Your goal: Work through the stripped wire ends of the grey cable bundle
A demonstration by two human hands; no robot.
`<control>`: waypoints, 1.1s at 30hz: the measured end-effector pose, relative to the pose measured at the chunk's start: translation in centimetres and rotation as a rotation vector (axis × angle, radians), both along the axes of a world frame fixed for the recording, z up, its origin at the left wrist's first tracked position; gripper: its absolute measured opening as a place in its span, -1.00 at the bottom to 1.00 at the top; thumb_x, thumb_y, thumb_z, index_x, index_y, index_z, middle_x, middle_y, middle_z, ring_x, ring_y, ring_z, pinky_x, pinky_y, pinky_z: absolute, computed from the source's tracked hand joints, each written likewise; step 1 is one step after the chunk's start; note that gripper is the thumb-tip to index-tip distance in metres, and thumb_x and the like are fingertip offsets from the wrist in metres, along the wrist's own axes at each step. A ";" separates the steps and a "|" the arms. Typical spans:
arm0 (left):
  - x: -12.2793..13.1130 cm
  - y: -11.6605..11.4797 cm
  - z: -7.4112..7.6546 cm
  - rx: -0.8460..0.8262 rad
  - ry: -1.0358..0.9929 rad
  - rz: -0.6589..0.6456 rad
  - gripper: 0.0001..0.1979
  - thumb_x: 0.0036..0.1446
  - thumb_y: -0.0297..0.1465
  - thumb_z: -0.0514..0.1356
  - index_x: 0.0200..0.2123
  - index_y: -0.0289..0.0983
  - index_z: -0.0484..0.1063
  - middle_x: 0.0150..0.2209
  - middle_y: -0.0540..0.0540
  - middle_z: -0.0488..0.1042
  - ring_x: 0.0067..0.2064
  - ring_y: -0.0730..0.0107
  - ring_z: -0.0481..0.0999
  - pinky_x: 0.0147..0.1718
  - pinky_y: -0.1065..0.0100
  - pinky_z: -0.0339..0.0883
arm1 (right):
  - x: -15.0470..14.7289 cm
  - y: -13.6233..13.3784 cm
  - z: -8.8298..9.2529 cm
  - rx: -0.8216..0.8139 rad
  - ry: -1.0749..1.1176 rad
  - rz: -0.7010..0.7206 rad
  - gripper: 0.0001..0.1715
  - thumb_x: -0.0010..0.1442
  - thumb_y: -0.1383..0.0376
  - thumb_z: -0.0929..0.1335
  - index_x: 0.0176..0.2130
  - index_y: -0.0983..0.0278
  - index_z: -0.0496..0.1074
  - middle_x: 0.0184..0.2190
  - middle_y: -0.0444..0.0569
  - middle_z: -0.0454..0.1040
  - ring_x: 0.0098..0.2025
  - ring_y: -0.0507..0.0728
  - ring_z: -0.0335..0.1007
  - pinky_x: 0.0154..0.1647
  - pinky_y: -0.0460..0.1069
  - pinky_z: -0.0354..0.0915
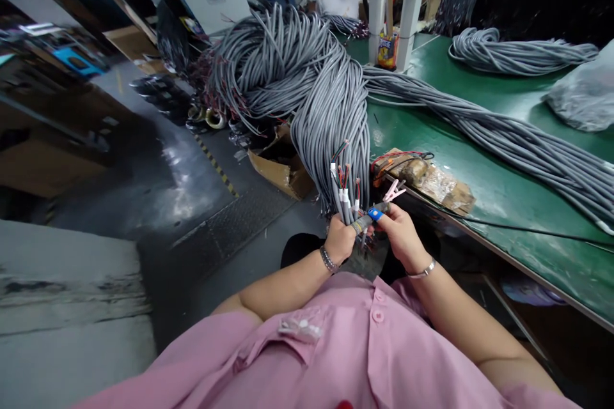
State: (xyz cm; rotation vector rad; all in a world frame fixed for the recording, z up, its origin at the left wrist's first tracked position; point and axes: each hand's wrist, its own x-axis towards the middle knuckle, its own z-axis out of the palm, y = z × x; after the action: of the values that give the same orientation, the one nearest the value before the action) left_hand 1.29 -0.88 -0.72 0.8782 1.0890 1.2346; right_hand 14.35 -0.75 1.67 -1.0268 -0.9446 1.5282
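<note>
Several cables (345,209) in left hand (339,239)

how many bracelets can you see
2: one dark, linked bracelet just behind the left hand and one silver, metallic bracelet just behind the right hand; others may be hidden.

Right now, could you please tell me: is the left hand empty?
No, the left hand grips grey cables with coloured wires showing at their upper ends.
</note>
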 end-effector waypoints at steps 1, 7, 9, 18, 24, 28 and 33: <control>0.0 0.0 -0.1 -0.007 0.009 0.003 -0.72 -0.15 -0.25 0.40 -0.47 -0.34 0.49 -0.62 -0.05 0.49 -0.58 0.38 0.47 -0.54 0.38 0.36 | -0.1 0.0 0.0 -0.008 0.003 -0.016 -0.69 -0.01 0.11 0.48 -0.43 0.24 0.37 -0.65 -0.19 0.40 -0.58 0.03 0.30 -0.46 -0.04 0.24; 0.1 0.1 0.4 -0.029 -0.053 0.035 -0.72 -0.14 -0.24 0.39 -0.49 -0.34 0.48 -0.60 -0.06 0.49 -0.56 0.39 0.48 -0.50 0.36 0.40 | -0.2 0.1 -1.4 -0.026 0.053 -0.239 -0.77 0.00 0.21 0.45 -0.47 0.23 0.33 -0.62 -0.24 0.33 -0.58 -0.03 0.20 -0.49 -0.08 0.20; 0.1 0.1 0.6 -0.041 -0.070 0.043 -0.72 -0.16 -0.24 0.39 -0.50 -0.34 0.47 -0.59 -0.06 0.50 -0.55 0.40 0.48 -0.49 0.36 0.40 | 0.0 0.3 -1.8 -0.072 0.110 -0.308 -0.74 -0.02 0.21 0.46 -0.49 0.23 0.30 -0.63 -0.27 0.26 -0.59 -0.05 0.14 -0.50 -0.09 0.20; 0.1 -0.1 0.3 0.017 0.010 0.004 -0.73 -0.14 -0.24 0.38 -0.52 -0.34 0.47 -0.59 -0.08 0.50 -0.56 0.38 0.48 -0.53 0.39 0.36 | 0.0 -0.3 -0.3 0.005 0.085 0.005 -0.68 0.05 0.08 0.45 -0.39 0.24 0.37 -0.63 -0.19 0.39 -0.56 0.02 0.31 -0.45 -0.04 0.29; -0.2 0.1 0.0 -0.024 0.108 -0.047 -0.73 -0.19 -0.26 0.40 -0.51 -0.32 0.47 -0.60 -0.05 0.49 -0.56 0.37 0.48 -0.56 0.39 0.35 | -0.6 0.1 -0.8 -0.001 0.053 -0.064 -0.70 -0.03 0.13 0.49 -0.45 0.23 0.36 -0.65 -0.22 0.37 -0.63 0.00 0.24 -0.56 -0.05 0.25; -0.4 0.2 0.5 -0.030 0.110 -0.144 -0.74 -0.21 -0.29 0.41 -0.52 -0.33 0.47 -0.61 -0.04 0.49 -0.58 0.39 0.45 -0.54 0.38 0.37 | -0.9 0.1 -1.1 0.027 0.067 -0.065 -0.69 -0.01 0.10 0.48 -0.44 0.23 0.37 -0.63 -0.22 0.36 -0.66 -0.02 0.18 -0.62 -0.05 0.20; -0.3 0.3 1.0 -0.024 0.010 -0.091 -0.74 -0.14 -0.26 0.37 -0.53 -0.34 0.47 -0.62 -0.07 0.48 -0.59 0.40 0.45 -0.54 0.37 0.37 | -0.4 0.0 -0.3 0.054 -0.021 -0.123 -0.70 0.01 0.08 0.47 -0.44 0.22 0.40 -0.65 -0.19 0.39 -0.60 0.03 0.26 -0.53 -0.03 0.25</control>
State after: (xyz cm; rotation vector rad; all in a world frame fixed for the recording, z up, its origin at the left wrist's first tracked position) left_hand 1.01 -0.62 0.29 0.9067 1.0586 1.1404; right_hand 13.93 -0.78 1.38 -1.0450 -0.9162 1.3860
